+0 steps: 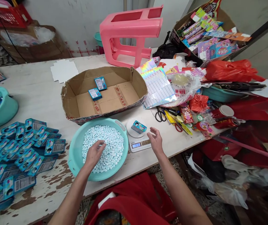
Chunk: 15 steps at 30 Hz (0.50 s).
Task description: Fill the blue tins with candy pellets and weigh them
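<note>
My left hand [95, 154] is over a turquoise basin [72, 159] of small pale blue and white tablets [111, 147]. Its fingers curl together near the thumb; whatever they may hold is hidden. Just right of a small digital scale [140, 145], my right hand [156, 139] is open, with its fingers apart and nothing in them. On the scale's round white plate [130, 131] lies a small blue box [139, 127] with a dark round spot on it. The scale's display is lit, but its digits are too blurred to read.
A shallow cardboard box [110, 103] behind the basin contains two blue boxes [97, 88]. Many similar boxes [23, 150] are piled at left, near another turquoise basin [9, 107]. Scissors [160, 115], pens and packaging clutter the right. A pink stool [131, 31] lies sideways behind.
</note>
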### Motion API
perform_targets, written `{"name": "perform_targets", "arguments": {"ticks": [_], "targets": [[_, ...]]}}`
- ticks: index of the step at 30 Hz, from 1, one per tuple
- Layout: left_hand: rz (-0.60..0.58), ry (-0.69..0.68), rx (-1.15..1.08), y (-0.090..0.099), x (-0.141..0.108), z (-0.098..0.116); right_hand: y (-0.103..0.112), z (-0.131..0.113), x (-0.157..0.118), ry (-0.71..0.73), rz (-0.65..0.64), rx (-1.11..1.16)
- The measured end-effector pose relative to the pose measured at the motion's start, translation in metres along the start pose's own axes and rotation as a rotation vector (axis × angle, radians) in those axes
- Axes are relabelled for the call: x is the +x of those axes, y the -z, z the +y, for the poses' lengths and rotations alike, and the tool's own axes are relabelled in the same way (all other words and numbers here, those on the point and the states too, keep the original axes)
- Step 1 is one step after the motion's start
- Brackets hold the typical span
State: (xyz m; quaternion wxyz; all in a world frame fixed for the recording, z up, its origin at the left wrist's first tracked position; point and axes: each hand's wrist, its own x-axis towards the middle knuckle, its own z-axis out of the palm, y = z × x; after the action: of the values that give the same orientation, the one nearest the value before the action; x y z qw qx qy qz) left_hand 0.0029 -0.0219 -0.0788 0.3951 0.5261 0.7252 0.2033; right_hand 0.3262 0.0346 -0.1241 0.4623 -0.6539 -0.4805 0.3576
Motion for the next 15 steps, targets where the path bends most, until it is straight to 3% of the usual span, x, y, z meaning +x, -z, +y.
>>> {"name": "perform_targets", "arguments": {"ticks": [4, 7, 11, 15], "targets": [[-0.007, 0.017, -0.058, -0.003, 0.001, -0.006, -0.028, 0.000, 0.010, 0.035, -0.029, -0.063], [-0.001, 0.051, -0.184, -0.006, 0.001, -0.006, -0.036, -0.017, 0.013, 0.048, -0.023, -0.086], [0.002, 0.216, -0.690, -0.010, 0.000, 0.021, -0.031, -0.070, -0.003, 0.226, -0.049, -0.110], [-0.009, 0.345, -1.317, -0.015, 0.007, 0.064, -0.036, -0.112, -0.028, 0.509, -0.274, -0.230]]}}
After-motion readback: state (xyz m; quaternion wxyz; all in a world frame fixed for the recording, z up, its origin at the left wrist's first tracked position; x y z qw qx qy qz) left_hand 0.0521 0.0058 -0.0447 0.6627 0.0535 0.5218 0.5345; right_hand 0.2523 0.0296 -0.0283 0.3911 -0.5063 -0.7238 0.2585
